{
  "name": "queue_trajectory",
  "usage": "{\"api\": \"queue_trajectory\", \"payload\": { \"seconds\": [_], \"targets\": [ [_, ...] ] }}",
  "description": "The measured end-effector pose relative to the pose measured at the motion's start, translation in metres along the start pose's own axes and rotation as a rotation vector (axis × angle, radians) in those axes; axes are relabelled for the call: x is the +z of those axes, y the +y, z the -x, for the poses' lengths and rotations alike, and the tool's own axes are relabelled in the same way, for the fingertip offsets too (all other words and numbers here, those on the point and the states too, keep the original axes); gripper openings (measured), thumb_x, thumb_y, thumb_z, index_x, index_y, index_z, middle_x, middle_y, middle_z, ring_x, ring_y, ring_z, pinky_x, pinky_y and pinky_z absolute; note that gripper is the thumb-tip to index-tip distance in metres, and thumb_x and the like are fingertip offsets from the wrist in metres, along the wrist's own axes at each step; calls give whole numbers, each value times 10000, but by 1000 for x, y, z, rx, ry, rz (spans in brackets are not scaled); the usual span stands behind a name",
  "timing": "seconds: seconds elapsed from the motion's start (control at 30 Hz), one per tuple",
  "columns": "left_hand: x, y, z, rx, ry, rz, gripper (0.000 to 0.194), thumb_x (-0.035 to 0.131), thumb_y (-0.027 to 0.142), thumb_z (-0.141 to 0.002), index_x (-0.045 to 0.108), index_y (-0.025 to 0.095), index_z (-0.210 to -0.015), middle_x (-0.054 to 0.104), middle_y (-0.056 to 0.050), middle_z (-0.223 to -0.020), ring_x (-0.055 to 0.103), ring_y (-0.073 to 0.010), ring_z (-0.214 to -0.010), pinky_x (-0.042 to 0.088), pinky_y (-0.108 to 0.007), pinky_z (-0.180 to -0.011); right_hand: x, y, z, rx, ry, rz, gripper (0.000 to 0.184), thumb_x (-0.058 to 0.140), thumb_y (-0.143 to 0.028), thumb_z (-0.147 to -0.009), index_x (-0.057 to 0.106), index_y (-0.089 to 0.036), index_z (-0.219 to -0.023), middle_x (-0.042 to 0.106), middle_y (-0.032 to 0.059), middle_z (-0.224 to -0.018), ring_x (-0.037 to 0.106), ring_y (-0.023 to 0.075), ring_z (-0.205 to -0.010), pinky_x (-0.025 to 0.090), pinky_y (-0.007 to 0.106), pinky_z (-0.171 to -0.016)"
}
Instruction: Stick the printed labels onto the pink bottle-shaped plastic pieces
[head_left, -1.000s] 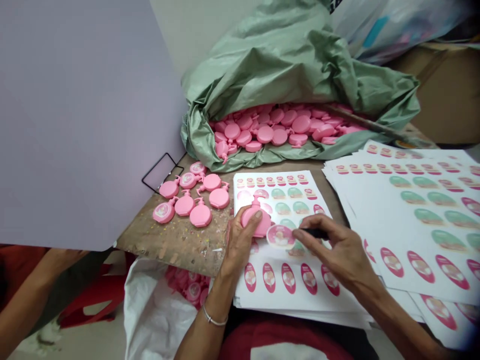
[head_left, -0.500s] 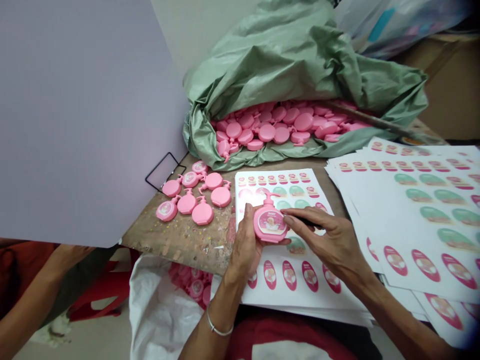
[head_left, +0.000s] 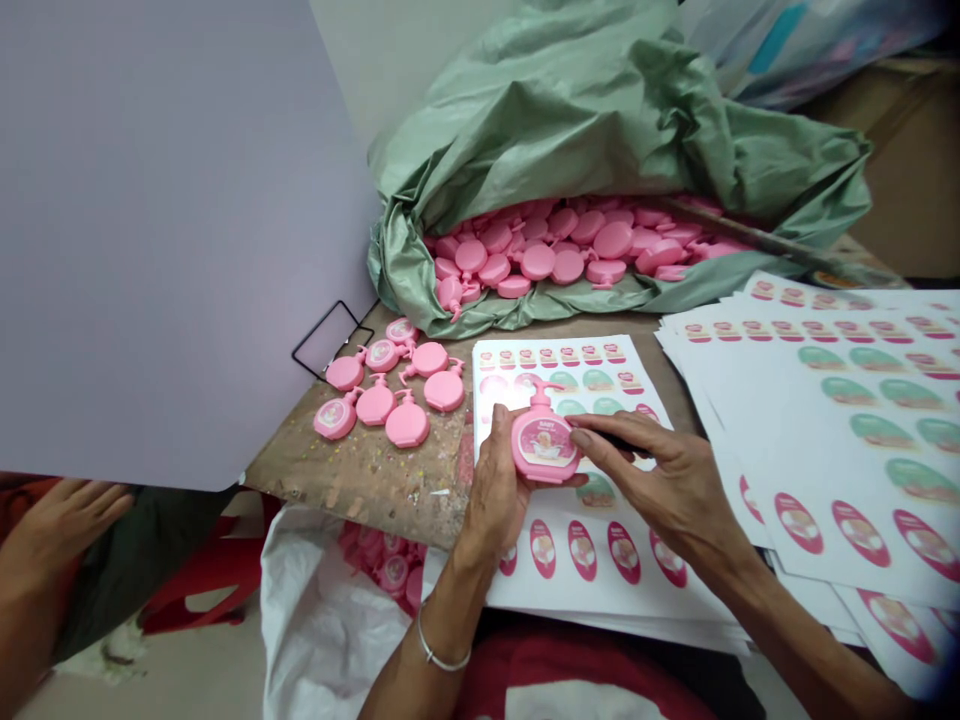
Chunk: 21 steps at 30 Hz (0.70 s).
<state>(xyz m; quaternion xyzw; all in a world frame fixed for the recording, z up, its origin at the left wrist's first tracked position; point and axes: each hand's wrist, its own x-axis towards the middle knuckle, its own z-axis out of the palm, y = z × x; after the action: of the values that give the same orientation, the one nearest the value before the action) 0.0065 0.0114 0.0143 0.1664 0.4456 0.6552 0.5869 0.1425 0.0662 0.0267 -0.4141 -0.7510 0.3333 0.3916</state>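
Note:
My left hand (head_left: 496,480) is wrapped round a small pink pump bottle (head_left: 546,472), held upright over the sticker sheets. An oval label (head_left: 550,440) with a picture and the word BABY lies on the bottle's face. In my right hand (head_left: 667,475) is a slim black tool (head_left: 628,446), mostly hidden by the fingers. That hand's thumb and index fingertip are at the label's right edge. Beneath both hands is a stack of white sticker sheets (head_left: 600,595) printed with pink and green labels.
Several pink bottles (head_left: 407,425) lie on the worn board (head_left: 360,470) at left, some labelled. A green sack (head_left: 600,140) full of pink bottles stands behind. More sheets (head_left: 750,400) spread at right. Below is a white sack (head_left: 315,610). Another person's hand (head_left: 71,515) shows at far left.
The oval label, held apart from the bottle in my right hand a second ago, is now on the bottle's face. My left hand has turned the bottle upright. The other person's hand moved left.

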Motion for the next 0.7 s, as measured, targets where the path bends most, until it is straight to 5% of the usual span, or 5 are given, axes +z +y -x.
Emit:
{"api": "queue_trajectory", "payload": {
  "seconds": [0.27,0.4,0.53,0.7],
  "targets": [
    [2,3,2,-13,-20,-18,549,408,601,-906,645,161,-1132,689,-110,-1059,641,-268,-1016,595,-388,-764,1,0,0,-19,2,24,182,644,-376,-846,738,-265,-955,727,20,-852,597,163,-695,484,319,-607],
    [3,6,4,41,-20,-140,428,619,515,-826,658,166,-1071,684,-89,-1041,640,-237,-990,557,-365,-856,-1,1,-2,-126,27,176,226,616,-399,-865,721,-235,-980,729,50,-842,617,193,-717,475,363,-675],
    [-3,2,7,76,47,-276,390,660,445,-810,638,187,-1101,668,-87,-1106,636,-256,-1033,521,-409,-928,3,2,-1,-187,152,519,509,629,-503,-827,623,-154,-1197,718,139,-955,638,290,-832,443,450,-756],
    [-14,-9,13,76,255,-402,398,620,416,-829,629,218,-1174,536,-122,-1372,457,-286,-1312,403,-364,-1071,26,18,-8,-97,48,343,778,659,-589,-745,438,-168,-1362,622,170,-1214,615,311,-1036,500,449,-816]
  ]
}}
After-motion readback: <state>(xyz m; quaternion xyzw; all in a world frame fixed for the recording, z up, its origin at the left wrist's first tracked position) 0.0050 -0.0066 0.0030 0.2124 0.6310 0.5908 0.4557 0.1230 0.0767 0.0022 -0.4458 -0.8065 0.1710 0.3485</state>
